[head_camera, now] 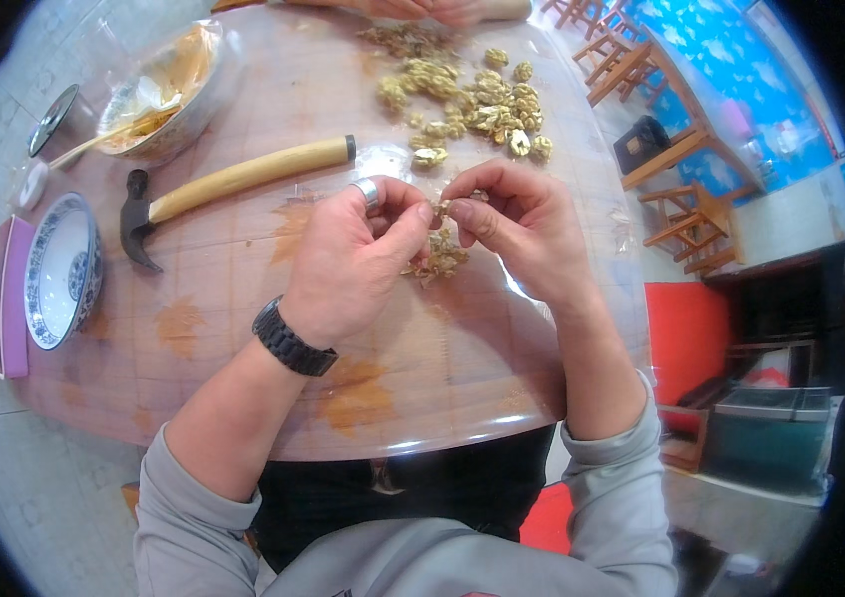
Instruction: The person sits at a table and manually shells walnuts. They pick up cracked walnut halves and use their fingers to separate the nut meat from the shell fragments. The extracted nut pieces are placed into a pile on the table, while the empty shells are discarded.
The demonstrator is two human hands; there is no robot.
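Note:
Between my fingertips is a small brown walnut piece, pinched from both sides. My left hand, with a ring and a black wristwatch, grips its left side. On the other side, my right hand holds it between thumb and fingers. Just below the fingertips lies a small heap of walnut shell bits, partly hidden by my left hand. Beyond my hands is a pile of walnuts, some cracked so that pale insides show. A claw hammer with a wooden handle rests to the left.
Another person's hands are at the table's far edge, near more shell debris. Left stand a blue-and-white bowl, a purple box and a plastic-lined bowl with a stick. Wooden stools are at right.

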